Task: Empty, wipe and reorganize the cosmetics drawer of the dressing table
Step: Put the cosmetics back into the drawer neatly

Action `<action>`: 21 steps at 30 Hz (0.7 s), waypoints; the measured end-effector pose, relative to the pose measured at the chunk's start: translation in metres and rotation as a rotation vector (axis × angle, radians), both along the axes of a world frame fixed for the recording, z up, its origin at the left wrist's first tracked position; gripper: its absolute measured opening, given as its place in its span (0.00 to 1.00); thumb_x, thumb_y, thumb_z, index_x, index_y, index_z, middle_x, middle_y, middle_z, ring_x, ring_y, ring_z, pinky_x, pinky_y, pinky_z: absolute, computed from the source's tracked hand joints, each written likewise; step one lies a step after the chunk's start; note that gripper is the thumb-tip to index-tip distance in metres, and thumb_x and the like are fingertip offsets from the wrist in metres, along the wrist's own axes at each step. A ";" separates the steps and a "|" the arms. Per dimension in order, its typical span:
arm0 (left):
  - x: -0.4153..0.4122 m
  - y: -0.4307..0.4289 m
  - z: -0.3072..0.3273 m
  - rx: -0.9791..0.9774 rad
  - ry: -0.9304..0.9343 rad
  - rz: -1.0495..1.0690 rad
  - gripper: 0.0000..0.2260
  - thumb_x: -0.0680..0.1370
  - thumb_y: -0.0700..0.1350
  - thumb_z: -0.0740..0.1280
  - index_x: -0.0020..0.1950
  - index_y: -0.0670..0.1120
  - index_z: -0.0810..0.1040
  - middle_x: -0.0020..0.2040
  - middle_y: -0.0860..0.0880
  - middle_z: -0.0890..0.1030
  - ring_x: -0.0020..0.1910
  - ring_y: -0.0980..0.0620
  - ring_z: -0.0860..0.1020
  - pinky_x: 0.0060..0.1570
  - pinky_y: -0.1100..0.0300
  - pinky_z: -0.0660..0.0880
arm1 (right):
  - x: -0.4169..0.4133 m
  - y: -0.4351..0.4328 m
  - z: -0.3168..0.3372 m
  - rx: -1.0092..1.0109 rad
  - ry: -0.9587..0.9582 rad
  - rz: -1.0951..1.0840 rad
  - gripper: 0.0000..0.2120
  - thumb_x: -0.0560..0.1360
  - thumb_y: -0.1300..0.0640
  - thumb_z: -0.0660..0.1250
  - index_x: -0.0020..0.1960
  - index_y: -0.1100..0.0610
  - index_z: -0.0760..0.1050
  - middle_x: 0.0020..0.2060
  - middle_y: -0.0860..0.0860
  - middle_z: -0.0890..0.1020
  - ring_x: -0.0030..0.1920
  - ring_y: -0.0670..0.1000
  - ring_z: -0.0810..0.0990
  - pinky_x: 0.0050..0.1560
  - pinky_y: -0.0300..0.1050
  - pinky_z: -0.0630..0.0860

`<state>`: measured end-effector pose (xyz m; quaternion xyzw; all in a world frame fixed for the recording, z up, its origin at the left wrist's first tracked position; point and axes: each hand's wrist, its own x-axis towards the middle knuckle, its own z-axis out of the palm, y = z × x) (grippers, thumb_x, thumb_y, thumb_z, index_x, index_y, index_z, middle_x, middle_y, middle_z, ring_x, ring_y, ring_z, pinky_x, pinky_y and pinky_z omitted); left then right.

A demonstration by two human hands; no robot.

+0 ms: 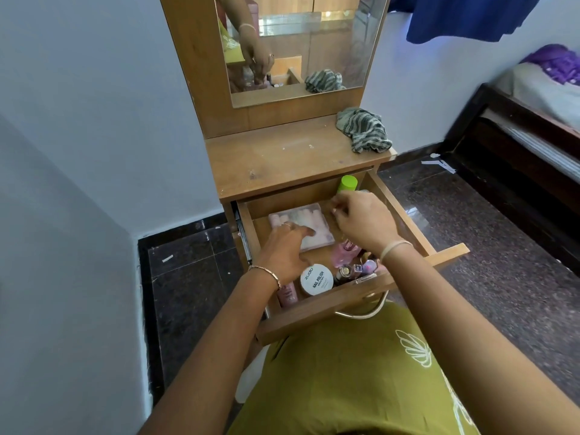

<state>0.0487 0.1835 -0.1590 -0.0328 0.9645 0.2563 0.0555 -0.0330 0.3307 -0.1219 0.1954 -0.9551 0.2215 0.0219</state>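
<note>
left wall: pale blue-grey, meeting a dark polished floor [188, 277] beside the table.
dressing table [282, 158]: wooden, its top marked with small pale specks; the mirror [329, 58] above it reflects an arm and the cloth.
drawer [314, 312]: pulled well out toward the person, with cosmetics inside and a metal handle [361, 313] on its front.
left hand [282, 249]: reaches into the left part of the drawer, its fingers stretched out flat on the flat case and not curled round it; a thin bracelet sits at the wrist.
pink tube [287, 295]: front left corner of the drawer, partly under the left wrist.
flat case [304, 216]: clear, with pale pink contents, lying flat at the back left of the drawer floor.
white jar [316, 279]: its lid reads "nail polish"; it sits against the front wall, just right of the pink tube.
pink bottle [343, 252]: mid-drawer, between the case and the small bottles.
small bottles [357, 270]: clustered at the front right, beside the right wrist.
green-capped bottle [346, 183]: back right corner, just behind the right hand.
right hand [364, 221]: over the back right of the drawer, fingers curled inward with the tips close together; cannot tell whether they pinch anything; a pale band sits at the wrist.
striped cloth [364, 130]: crumpled on the right rear corner of the table top.
bed [533, 98]: far right, with a dark frame, a grey sheet and purple fabric.
</note>
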 end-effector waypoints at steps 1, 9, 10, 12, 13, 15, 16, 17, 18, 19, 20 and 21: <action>0.003 0.003 -0.002 -0.022 -0.048 -0.056 0.30 0.69 0.50 0.75 0.69 0.53 0.69 0.67 0.46 0.69 0.67 0.45 0.65 0.65 0.52 0.65 | 0.004 0.008 -0.001 -0.055 0.003 0.007 0.10 0.74 0.60 0.64 0.52 0.53 0.81 0.48 0.52 0.83 0.50 0.55 0.79 0.48 0.47 0.76; 0.006 0.016 -0.014 -0.224 -0.170 -0.218 0.31 0.70 0.51 0.73 0.70 0.57 0.66 0.65 0.47 0.69 0.65 0.44 0.63 0.59 0.47 0.65 | 0.033 0.054 -0.021 -0.237 -0.186 0.074 0.11 0.73 0.52 0.72 0.54 0.53 0.81 0.46 0.46 0.83 0.44 0.42 0.79 0.44 0.35 0.75; 0.006 0.017 -0.015 -0.236 -0.179 -0.222 0.30 0.70 0.51 0.72 0.70 0.57 0.66 0.65 0.46 0.69 0.65 0.44 0.63 0.59 0.47 0.65 | 0.036 0.056 -0.023 -0.235 -0.206 0.091 0.13 0.72 0.51 0.73 0.56 0.52 0.80 0.46 0.45 0.82 0.43 0.39 0.78 0.42 0.31 0.73; 0.006 0.018 -0.017 -0.247 -0.192 -0.220 0.28 0.71 0.51 0.71 0.70 0.57 0.67 0.64 0.46 0.69 0.65 0.44 0.64 0.59 0.47 0.65 | 0.038 0.058 -0.026 -0.207 -0.204 0.099 0.18 0.70 0.53 0.75 0.59 0.51 0.79 0.47 0.44 0.81 0.41 0.36 0.76 0.40 0.26 0.70; 0.006 0.018 -0.019 -0.247 -0.197 -0.218 0.27 0.71 0.51 0.71 0.69 0.57 0.67 0.64 0.46 0.70 0.65 0.44 0.64 0.59 0.46 0.64 | 0.038 0.058 -0.028 -0.188 -0.186 0.098 0.18 0.70 0.56 0.75 0.60 0.51 0.78 0.47 0.44 0.81 0.40 0.36 0.76 0.39 0.24 0.69; 0.007 0.017 -0.021 -0.246 -0.202 -0.216 0.26 0.71 0.52 0.71 0.69 0.57 0.68 0.64 0.46 0.70 0.65 0.44 0.65 0.60 0.45 0.64 | 0.036 0.058 -0.031 -0.158 -0.145 0.096 0.18 0.71 0.60 0.73 0.60 0.51 0.78 0.44 0.43 0.80 0.38 0.35 0.75 0.38 0.23 0.69; 0.006 0.017 -0.022 -0.250 -0.203 -0.218 0.27 0.71 0.53 0.71 0.68 0.58 0.68 0.64 0.46 0.70 0.65 0.44 0.65 0.61 0.45 0.64 | 0.036 0.058 -0.032 -0.148 -0.127 0.096 0.17 0.71 0.61 0.72 0.59 0.51 0.79 0.43 0.43 0.80 0.37 0.35 0.74 0.37 0.23 0.68; 0.006 0.016 -0.023 -0.257 -0.203 -0.219 0.27 0.71 0.53 0.71 0.68 0.58 0.68 0.63 0.46 0.71 0.65 0.44 0.65 0.61 0.44 0.64 | 0.035 0.057 -0.033 -0.140 -0.108 0.099 0.16 0.72 0.61 0.72 0.59 0.51 0.79 0.43 0.43 0.80 0.37 0.36 0.74 0.38 0.24 0.67; 0.006 0.016 -0.024 -0.263 -0.204 -0.217 0.28 0.70 0.53 0.71 0.69 0.58 0.68 0.64 0.47 0.71 0.65 0.44 0.65 0.61 0.44 0.65 | 0.034 0.056 -0.035 -0.133 -0.089 0.104 0.15 0.72 0.61 0.72 0.58 0.51 0.79 0.43 0.45 0.81 0.37 0.36 0.74 0.39 0.25 0.67; 0.005 0.015 -0.024 -0.267 -0.204 -0.215 0.29 0.70 0.53 0.72 0.69 0.58 0.68 0.64 0.47 0.71 0.64 0.44 0.65 0.61 0.44 0.66 | 0.033 0.056 -0.036 -0.128 -0.069 0.108 0.14 0.72 0.61 0.72 0.57 0.52 0.80 0.44 0.46 0.82 0.37 0.38 0.74 0.40 0.28 0.69; 0.005 0.015 -0.024 -0.268 -0.205 -0.213 0.29 0.69 0.54 0.72 0.69 0.57 0.67 0.63 0.47 0.71 0.64 0.44 0.65 0.61 0.43 0.66 | 0.032 0.055 -0.036 -0.125 -0.051 0.110 0.13 0.72 0.62 0.71 0.55 0.52 0.80 0.45 0.47 0.83 0.38 0.40 0.74 0.41 0.31 0.70; 0.004 0.014 -0.025 -0.268 -0.205 -0.212 0.30 0.69 0.54 0.72 0.69 0.57 0.67 0.63 0.47 0.71 0.64 0.44 0.65 0.61 0.43 0.67 | 0.032 0.055 -0.037 -0.126 -0.036 0.113 0.13 0.72 0.63 0.71 0.55 0.53 0.80 0.45 0.48 0.83 0.40 0.42 0.75 0.43 0.34 0.71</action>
